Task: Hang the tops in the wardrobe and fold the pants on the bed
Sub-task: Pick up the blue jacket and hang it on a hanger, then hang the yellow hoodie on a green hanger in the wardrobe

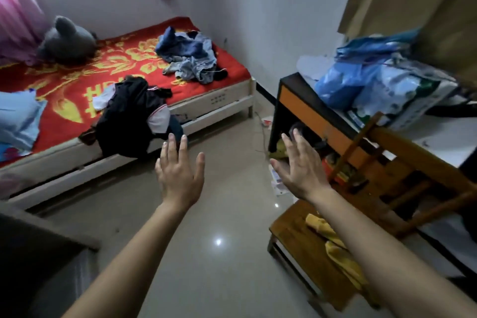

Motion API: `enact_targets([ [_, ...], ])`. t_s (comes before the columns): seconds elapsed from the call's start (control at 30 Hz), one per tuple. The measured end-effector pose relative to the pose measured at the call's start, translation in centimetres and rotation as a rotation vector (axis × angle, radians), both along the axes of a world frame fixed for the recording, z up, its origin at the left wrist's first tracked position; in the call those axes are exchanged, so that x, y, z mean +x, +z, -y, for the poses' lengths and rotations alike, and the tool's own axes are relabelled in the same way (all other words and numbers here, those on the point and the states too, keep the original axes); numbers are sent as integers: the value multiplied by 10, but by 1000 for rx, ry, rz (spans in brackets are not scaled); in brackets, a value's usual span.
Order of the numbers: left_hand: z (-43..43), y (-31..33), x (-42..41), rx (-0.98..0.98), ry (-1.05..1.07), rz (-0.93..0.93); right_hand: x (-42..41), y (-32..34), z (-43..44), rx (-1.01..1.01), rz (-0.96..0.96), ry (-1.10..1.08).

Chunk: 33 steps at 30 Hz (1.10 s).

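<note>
A bed with a red and gold blanket fills the left half of the view. A heap of dark tops with white trim hangs over its near edge. Farther back lies a pile of blue denim clothes. My left hand is held out over the floor, fingers apart, holding nothing, just below the dark heap. My right hand is also spread and empty, in front of the desk. No wardrobe is in view.
A grey plush toy and a blue pillow sit on the bed. An orange-fronted desk with blue plastic bags stands at the right, a wooden chair with a yellow cloth beside it. Glossy tiled floor lies between.
</note>
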<state>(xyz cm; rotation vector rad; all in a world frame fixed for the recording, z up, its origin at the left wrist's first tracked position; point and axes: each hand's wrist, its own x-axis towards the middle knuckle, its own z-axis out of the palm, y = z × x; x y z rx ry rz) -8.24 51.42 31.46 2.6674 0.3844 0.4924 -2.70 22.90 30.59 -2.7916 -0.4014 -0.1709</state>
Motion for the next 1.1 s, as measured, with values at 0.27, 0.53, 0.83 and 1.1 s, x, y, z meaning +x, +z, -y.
enact_targets([
  [0.27,233,-59,46,47,-308,-209,-9,-64,229,15,-186,-284],
  [0.53,364,-116,95,79,-608,-350,-35,-129,345,27,-325,-537],
  [0.83,437,-298,105,9,-772,-606,-74,-308,363,132,-501,-811],
  [1.1,439,-462,64,62,-930,-696,-106,-460,344,190,-512,-1085],
])
